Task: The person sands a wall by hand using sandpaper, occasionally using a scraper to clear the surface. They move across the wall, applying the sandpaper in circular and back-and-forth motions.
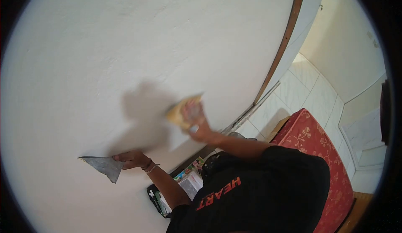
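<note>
Sandpaper work is showing against a white wall [146, 36], seen from a tilted head view. Nearest, the person in a black shirt [251, 195] is stretching both arms out to the plaster. At about eight o'clock, the left hand [132, 159] is pinching a grey triangular sheet [102, 166] with clenched fingers, pressing it flat on the wall; its corner is hanging loose, so it is reading as thin, limp and light, likely abrasive paper, best gripped near the edge already under the thumb. Toward the centre, the right hand [197, 118] is blurring with motion, its fingers grasping a yellowish folded pad [181, 111] that is touching the wall; it is looking soft and bendable, so a flat palm behind it would be holding it better than fingertips, though the blur is hiding the exact grip. Just beneath the arms, a box of clutter [184, 183] is sitting by the wall. Farther off, at four o'clock, a red patterned mattress [318, 149] is lying on the white tiled floor [301, 90], and a brown door frame [284, 36] is running toward one o'clock.
</note>
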`<state>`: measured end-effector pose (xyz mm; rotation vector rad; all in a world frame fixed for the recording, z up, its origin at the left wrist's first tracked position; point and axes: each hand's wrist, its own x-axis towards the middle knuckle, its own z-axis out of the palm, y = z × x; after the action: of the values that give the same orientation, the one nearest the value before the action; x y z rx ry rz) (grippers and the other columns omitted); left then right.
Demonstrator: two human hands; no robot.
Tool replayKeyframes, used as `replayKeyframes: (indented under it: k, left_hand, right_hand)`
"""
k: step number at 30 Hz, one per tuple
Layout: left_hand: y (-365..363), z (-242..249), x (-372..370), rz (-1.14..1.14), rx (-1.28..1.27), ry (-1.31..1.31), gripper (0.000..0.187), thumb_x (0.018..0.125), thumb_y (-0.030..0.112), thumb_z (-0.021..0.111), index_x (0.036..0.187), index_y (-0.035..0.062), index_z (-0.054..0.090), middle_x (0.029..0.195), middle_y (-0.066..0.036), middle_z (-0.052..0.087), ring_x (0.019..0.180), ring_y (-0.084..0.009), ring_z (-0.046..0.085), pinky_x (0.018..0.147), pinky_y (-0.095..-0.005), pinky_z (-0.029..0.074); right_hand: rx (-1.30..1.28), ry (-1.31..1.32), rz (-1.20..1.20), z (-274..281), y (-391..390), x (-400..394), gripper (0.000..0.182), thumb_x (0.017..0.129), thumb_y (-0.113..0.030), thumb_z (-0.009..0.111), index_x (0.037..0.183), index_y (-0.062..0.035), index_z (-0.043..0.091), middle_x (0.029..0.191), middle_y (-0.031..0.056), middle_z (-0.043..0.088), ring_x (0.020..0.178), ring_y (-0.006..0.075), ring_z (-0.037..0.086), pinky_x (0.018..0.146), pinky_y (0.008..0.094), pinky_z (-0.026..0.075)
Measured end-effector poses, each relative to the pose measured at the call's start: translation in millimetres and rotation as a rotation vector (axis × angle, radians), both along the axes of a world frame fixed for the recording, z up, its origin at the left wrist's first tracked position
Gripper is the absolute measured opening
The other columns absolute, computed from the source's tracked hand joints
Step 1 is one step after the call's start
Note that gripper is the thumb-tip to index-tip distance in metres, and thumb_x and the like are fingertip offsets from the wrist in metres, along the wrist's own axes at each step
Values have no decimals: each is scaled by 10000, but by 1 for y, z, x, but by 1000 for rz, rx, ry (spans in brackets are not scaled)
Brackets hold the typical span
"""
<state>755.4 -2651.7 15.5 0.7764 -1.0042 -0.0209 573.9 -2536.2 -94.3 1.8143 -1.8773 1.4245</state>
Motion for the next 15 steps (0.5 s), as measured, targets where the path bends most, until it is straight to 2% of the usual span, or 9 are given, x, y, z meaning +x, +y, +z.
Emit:
replayKeyframes:
  k: [2,3,4,5,8,11,12,13,15]
  left_hand:
    - [-3,-3,5,30,17,-28,481,976,315,339,1111,-142,405,1044,-214,534,838,-231,572,699,-330,496]
    - [-3,-6,7,55,39,-54,480,977,311,337,1116,-144,402,1051,-218,534,842,-234,573,701,-331,495]
    - [-4,-7,6,56,43,-51,480,977,311,337,1116,-144,402,1051,-218,534,842,-234,573,701,-331,495]
    - [-4,-7,6,59,34,-54,479,977,308,340,1115,-146,402,1056,-222,531,847,-239,574,706,-337,495]
    - [-16,-19,14,91,-3,-59,481,975,308,345,1112,-150,402,1063,-230,526,856,-251,576,717,-346,493]
    - [-8,-13,10,91,44,-72,489,972,304,356,1150,-151,374,1121,-246,487,941,-274,548,774,-366,475]
    - [-1,-9,10,80,124,-96,500,970,299,363,1188,-151,346,1176,-258,451,1023,-290,519,825,-382,459]
    - [2,-6,11,82,123,-96,500,970,299,363,1188,-151,346,1176,-258,451,1023,-290,519,825,-382,459]
    - [4,1,11,21,89,-78,521,964,316,373,1208,-141,314,1205,-265,418,1060,-310,477,870,-405,417]
  right_hand:
    - [-501,-75,-130,99,1,-61,600,817,-197,499,1315,92,332,1452,219,176,1372,345,43,1073,478,-103]
    - [-340,100,-516,137,-1,-104,676,865,-212,502,1382,63,162,1439,257,159,1368,290,99,1101,386,55]
    - [-775,-467,-396,178,-16,-127,643,919,-342,461,1334,106,259,1365,231,324,1271,243,313,1051,321,222]
    - [-671,-723,-529,221,6,-146,669,920,-458,426,1237,130,397,1179,183,503,1057,208,483,922,280,359]
    - [-750,-832,-465,255,32,-199,684,898,-524,429,1066,131,529,944,150,585,868,197,538,816,312,423]
    - [-639,-702,-718,159,-13,-154,594,932,-419,409,1187,117,441,1144,210,527,1078,265,490,947,340,352]
    - [-688,-581,-436,110,-20,-124,634,895,-157,478,1376,80,141,1447,235,170,1355,294,170,1088,386,135]
    - [-488,-213,-514,92,-5,-82,644,850,-68,497,1384,61,161,1450,241,156,1369,318,113,1089,439,76]
    - [-131,-234,-341,16,18,-18,678,819,-81,532,1391,36,188,1443,266,140,1362,371,80,1081,484,22]
